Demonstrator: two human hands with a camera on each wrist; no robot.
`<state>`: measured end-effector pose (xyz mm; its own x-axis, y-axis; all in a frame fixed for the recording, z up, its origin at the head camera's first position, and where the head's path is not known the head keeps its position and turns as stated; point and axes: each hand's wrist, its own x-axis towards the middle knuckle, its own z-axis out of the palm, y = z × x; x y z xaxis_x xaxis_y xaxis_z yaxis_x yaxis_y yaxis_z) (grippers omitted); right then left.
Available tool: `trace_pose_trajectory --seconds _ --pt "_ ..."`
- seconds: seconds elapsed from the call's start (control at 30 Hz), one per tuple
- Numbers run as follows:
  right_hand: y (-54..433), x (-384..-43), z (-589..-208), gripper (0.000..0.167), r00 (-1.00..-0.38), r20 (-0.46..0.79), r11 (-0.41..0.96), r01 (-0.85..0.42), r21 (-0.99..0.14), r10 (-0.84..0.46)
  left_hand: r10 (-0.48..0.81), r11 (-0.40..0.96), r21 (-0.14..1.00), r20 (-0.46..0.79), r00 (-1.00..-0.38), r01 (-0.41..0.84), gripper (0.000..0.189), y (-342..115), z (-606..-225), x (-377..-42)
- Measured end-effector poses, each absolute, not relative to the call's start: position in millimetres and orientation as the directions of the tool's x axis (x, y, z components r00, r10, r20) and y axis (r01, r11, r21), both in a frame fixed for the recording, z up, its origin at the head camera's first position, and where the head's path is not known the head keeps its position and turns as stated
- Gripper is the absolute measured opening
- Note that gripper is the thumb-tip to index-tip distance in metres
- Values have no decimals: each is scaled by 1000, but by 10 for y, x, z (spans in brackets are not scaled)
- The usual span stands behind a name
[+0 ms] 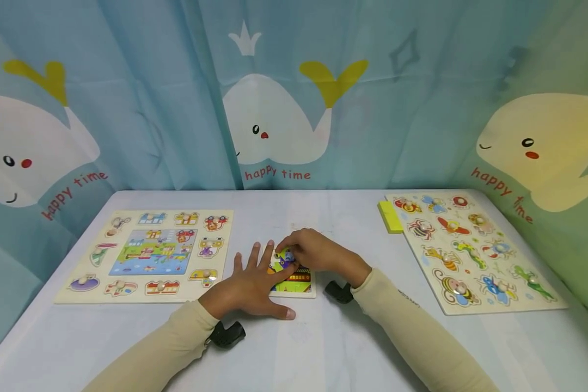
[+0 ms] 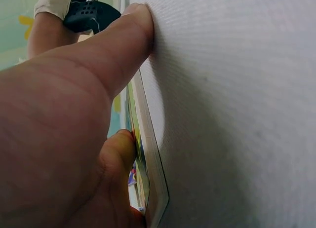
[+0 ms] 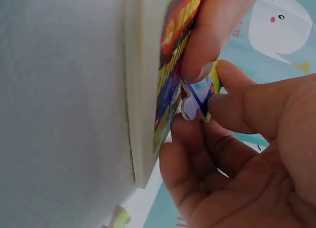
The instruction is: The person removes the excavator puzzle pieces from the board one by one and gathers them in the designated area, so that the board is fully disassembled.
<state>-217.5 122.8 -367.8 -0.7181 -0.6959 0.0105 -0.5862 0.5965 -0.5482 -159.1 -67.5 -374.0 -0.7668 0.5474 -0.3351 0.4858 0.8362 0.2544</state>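
Pinching a jigsaw piece (image 3: 196, 98) at the small puzzle board (image 1: 295, 294) with right hand (image 1: 322, 254), while left hand (image 1: 252, 287) spreads straight fingers, index across the board, thumb touching the table (image 1: 279, 359).

- Puzzle piece (image 3: 196, 97): lavender, dark blue, yellow edge
- Small puzzle (image 1: 294, 287): green, brown, yellow, red print
- Curtain (image 1: 402, 152): pale blue, white-whale print, red lettering
- Near sleeves (image 1: 416, 326): beige
- Right block (image 1: 390, 216): lime-yellow
- Left board (image 1: 78, 297): cream, blue-green centre
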Motion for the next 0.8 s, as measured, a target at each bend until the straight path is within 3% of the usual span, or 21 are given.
trace_pose_trajectory --seconds 0.37,0.8 --pt "1299 -2236 -3740 29 -787 33 546 -457 -702 -616 540 841 252 -330 -774 479 94 -673 -3755 -1590" --pt "1380 -2260 -3734 26 -791 58 533 -462 -709 -609 534 844 265 -332 -777 467 95 -670 -3764 -1595"
